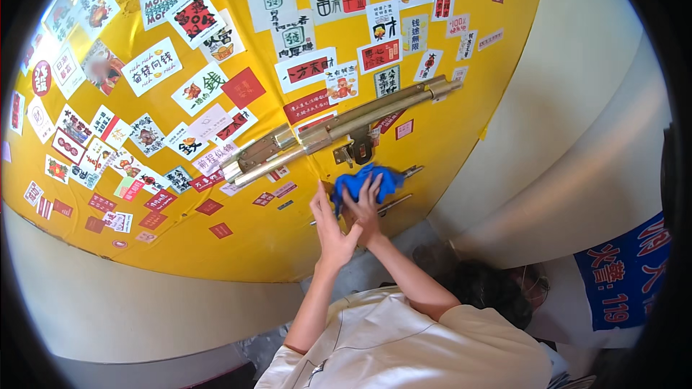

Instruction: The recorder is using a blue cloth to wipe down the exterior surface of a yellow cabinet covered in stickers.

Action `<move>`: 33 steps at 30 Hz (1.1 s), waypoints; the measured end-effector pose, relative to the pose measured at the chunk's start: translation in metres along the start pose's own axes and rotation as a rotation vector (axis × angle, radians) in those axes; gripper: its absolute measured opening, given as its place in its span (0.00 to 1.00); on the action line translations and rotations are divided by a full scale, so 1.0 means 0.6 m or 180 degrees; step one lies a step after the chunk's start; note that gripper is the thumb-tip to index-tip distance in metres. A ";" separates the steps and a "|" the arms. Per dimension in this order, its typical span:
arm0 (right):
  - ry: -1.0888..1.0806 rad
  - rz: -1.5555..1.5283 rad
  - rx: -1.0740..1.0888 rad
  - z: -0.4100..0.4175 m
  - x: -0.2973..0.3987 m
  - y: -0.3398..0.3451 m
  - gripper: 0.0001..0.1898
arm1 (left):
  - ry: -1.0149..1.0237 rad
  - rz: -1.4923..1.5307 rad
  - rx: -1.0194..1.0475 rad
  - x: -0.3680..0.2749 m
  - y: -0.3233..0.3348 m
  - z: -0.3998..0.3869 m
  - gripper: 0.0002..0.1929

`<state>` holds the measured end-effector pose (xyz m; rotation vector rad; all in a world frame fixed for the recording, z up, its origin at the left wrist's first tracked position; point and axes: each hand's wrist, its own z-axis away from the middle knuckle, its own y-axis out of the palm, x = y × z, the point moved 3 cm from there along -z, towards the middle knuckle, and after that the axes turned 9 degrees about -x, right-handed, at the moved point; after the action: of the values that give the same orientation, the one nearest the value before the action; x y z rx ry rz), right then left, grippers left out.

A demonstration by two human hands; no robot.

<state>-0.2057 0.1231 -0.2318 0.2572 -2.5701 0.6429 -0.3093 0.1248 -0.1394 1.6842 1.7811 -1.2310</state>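
Stickers cover a yellow door or panel (pixel 281 248) in front of me. My right hand (pixel 367 205) presses a crumpled blue cloth (pixel 359 181) against the yellow surface, just below a metal hasp latch (pixel 357 151). Beside it on the left, my left hand (pixel 331 227) is raised with its fingers close to the surface; nothing shows in it. A long metal sliding bolt (pixel 373 113) runs slantwise above both hands. Smaller metal rods or handles (pixel 394 204) stick out partly behind the cloth and my right hand.
Pale walls (pixel 546 113) curve in on both sides of the yellow panel. At the lower right hangs a blue banner (pixel 600 281) with writing. A dark bundle (pixel 492 286) lies by my right elbow, near grey floor (pixel 346 275).
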 end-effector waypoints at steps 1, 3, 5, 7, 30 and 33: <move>-0.0164 0.0075 0.0033 -0.002 0.017 0.002 0.26 | 0.0008 0.0074 0.0011 0.000 -0.002 0.000 0.50; 0.0000 -0.0002 0.0214 -0.007 0.031 -0.008 0.26 | 0.0049 0.0150 0.0027 0.002 -0.006 -0.002 0.49; 0.0170 -0.0094 0.0379 -0.009 0.020 -0.008 0.25 | -0.0002 0.0217 0.0036 0.008 -0.013 -0.001 0.48; 0.0528 -0.0109 0.0840 0.003 -0.037 -0.009 0.26 | 0.0015 0.0226 0.0097 0.012 -0.018 -0.003 0.49; 0.0293 0.0174 -0.0498 -0.178 0.006 -0.109 0.25 | 0.0093 -0.0032 0.0298 0.014 -0.020 -0.004 0.48; 0.0628 0.0055 -0.0310 -0.160 -0.039 -0.097 0.26 | 0.0007 0.0101 0.0240 0.023 -0.029 -0.006 0.46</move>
<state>-0.1298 0.1203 -0.1454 0.1320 -2.4078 0.5198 -0.3275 0.1379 -0.1426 1.7489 1.7224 -1.2980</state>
